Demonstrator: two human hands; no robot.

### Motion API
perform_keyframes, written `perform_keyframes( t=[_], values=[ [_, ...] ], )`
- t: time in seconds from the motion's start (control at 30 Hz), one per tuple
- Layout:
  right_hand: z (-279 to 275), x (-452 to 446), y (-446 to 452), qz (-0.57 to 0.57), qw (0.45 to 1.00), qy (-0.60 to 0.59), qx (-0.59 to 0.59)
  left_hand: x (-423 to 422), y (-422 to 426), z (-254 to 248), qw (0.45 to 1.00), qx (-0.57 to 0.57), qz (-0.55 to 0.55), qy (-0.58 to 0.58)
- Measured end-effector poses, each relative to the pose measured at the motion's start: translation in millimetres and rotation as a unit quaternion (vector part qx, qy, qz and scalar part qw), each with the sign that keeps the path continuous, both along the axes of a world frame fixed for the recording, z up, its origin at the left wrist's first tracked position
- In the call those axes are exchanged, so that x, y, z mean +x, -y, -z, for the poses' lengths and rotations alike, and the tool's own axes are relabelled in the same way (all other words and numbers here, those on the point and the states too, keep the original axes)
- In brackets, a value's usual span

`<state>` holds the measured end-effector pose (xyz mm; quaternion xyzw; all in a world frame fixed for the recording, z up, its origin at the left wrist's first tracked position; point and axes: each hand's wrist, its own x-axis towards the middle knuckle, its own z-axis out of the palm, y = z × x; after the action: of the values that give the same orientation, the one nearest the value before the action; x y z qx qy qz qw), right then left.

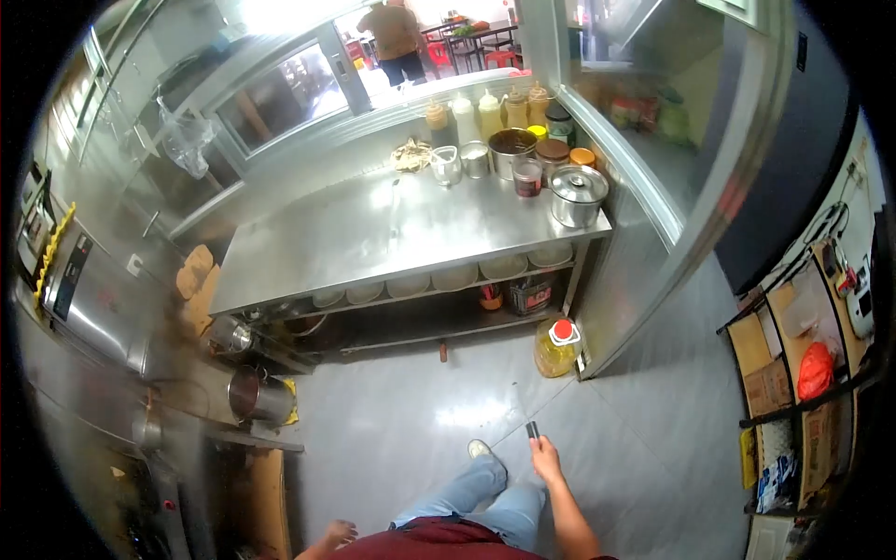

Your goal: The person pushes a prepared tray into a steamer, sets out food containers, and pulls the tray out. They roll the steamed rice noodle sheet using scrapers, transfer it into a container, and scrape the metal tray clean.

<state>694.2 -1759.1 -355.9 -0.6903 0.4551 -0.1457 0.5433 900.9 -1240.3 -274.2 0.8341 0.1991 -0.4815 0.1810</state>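
My right hand (545,459) is low in the view, right of centre, closed round a small dark object (532,429) that sticks out past the fingers. My left hand (340,534) hangs near the bottom edge, left of my maroon shirt; its fingers look loosely curled and are too small and blurred to judge. Neither hand touches the steel table (373,233) in front of me. Nearest to my right hand on the floor stands an oil jug (557,349) with a red cap, beside the table's right leg.
A lidded pot (577,194), jars and squeeze bottles (490,112) line the table's back right. At left, a steel pot (259,396) stands low near equipment. A shelf unit (784,345) with boxes is at right. Beyond the window is a person (396,39).
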Motion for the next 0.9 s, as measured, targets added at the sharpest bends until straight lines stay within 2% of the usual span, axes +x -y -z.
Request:
perform_keyframes(
  t=[0.07,0.17,0.23,0.3,0.33,0.37,0.43,0.47,0.67,0.77,0.9],
  values=[
    [3,33,8,-0.015,1.0,0.004,0.006,22,21,-13,0.998,-0.022,-0.06,0.0],
    [-40,78,21,-0.036,0.999,-0.023,0.018,30,77,-92,0.999,0.008,0.034,0.025],
    [-44,105,33,-0.051,0.998,-0.032,0.005,36,96,-108,0.996,0.052,0.055,0.046],
    [-41,121,40,-0.074,0.996,-0.045,-0.007,58,-5,-25,0.985,-0.12,-0.121,-0.008],
    [-46,126,43,-0.095,0.994,-0.054,0.013,66,-22,-14,0.958,-0.189,-0.211,-0.046],
    [-56,131,49,-0.116,0.991,-0.061,0.032,67,-17,-12,0.96,-0.172,-0.121,-0.185],
    [-55,143,62,-0.153,0.983,-0.082,0.057,46,2,-14,0.998,-0.011,-0.065,-0.021],
    [-54,148,68,-0.161,0.982,-0.086,0.052,39,29,-31,0.998,0.019,-0.051,0.012],
    [-49,156,104,-0.198,0.976,-0.091,0.005,9,117,-66,0.996,0.036,-0.067,0.053],
    [-60,152,135,-0.22,0.971,-0.094,0.018,-2,151,-73,0.994,0.039,-0.079,0.06],
    [-47,143,169,-0.219,0.969,-0.104,0.033,-13,183,-75,0.993,0.04,-0.089,0.071]
  ],
)
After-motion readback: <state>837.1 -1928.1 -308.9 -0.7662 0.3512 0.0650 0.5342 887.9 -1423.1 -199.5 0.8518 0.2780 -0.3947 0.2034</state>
